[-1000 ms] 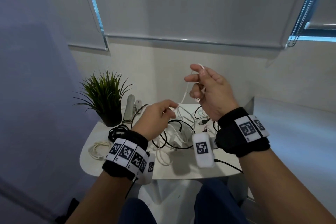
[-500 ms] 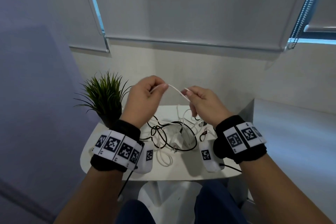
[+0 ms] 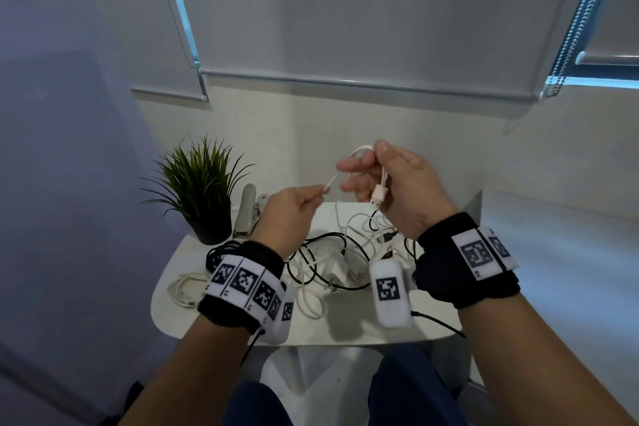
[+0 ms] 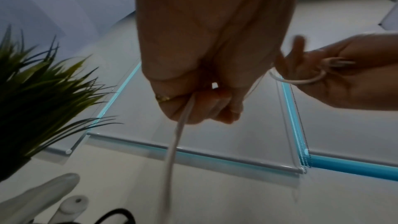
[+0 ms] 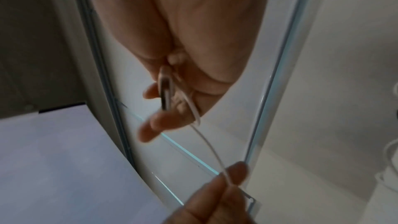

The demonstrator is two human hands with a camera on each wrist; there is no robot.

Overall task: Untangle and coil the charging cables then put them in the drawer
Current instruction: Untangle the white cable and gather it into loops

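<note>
Count from where I sit: my two hands, left hand (image 3: pixel 288 207) and right hand (image 3: pixel 397 183), one white cable (image 3: pixel 359 150) between them; one table (image 3: pixel 345 332); one potted plant (image 3: pixel 198 183); two coiled cables, one black (image 3: pixel 221 251), one white (image 3: pixel 183 287); tangled cables past counting

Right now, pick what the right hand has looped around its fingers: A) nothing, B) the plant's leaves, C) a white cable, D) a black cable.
C: the right hand holds a loop of the white cable over its fingers, its connector hanging below, while the left hand pinches the same cable further along.
</note>
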